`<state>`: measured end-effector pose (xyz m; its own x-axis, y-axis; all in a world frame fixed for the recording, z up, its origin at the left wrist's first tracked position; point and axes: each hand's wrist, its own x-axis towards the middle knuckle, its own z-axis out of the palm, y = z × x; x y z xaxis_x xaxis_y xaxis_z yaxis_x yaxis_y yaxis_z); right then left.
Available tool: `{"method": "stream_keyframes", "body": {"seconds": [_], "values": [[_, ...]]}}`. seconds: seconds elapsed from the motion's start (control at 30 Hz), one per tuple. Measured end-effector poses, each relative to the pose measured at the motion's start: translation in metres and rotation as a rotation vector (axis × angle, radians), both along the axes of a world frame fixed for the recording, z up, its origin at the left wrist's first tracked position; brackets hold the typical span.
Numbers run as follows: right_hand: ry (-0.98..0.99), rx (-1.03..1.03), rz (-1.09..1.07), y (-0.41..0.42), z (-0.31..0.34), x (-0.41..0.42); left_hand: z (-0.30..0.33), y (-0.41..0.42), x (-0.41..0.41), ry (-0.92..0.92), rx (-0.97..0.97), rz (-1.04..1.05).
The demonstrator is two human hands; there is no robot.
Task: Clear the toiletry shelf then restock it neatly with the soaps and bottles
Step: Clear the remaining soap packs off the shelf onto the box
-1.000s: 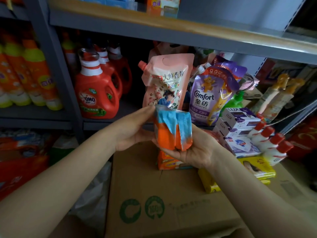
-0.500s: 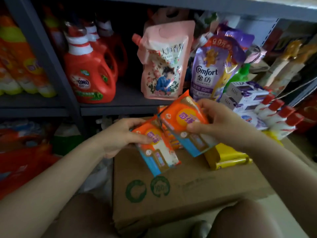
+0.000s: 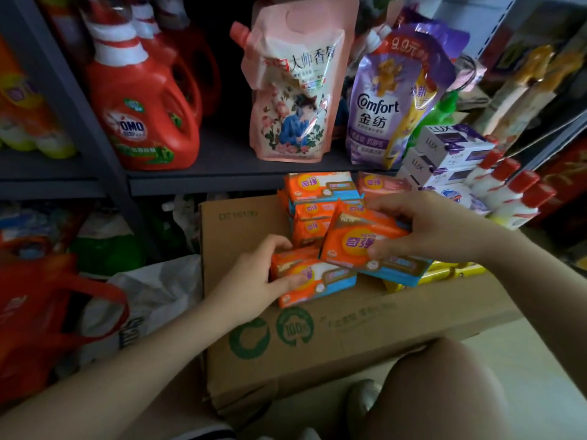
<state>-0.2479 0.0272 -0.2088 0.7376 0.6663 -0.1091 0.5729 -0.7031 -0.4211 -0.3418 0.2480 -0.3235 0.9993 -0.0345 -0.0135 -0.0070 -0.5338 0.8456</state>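
Over the cardboard box (image 3: 317, 338), in the head view, your left hand (image 3: 254, 277) reaches in palm-down, fingers (image 3: 295, 279) curled round an orange soap pack (image 3: 317, 281) lying on the box top. Your right hand (image 3: 435, 227) grips a second soap pack (image 3: 365, 249) (tilted, overlapping the first), thumb on its face. Behind them stands a stack of orange packs (image 3: 317, 198), below the shelf (image 3: 222, 166) edge.

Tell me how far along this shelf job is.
Done: soaps sit off the shelf on the brown cardboard box, with an orange soap stack. In hand: the left hand and right hand each hold an orange soap bar. Left: the pink refill pouch and red detergent jug remain shelved; restocking isn't started.
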Motion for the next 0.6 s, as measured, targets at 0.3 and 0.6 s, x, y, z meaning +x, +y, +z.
{"method": "stream_keyframes", "body": {"seconds": [0.3,0.6], "values": [[0.094,-0.066,0.19,0.011,-0.013,-0.003,-0.014,-0.009,-0.002,-0.049,0.176,-0.071],[-0.069,-0.124,0.185,0.027,-0.039,-0.006,-0.023,0.001,-0.011,-0.031,-0.025,-0.086]]}}
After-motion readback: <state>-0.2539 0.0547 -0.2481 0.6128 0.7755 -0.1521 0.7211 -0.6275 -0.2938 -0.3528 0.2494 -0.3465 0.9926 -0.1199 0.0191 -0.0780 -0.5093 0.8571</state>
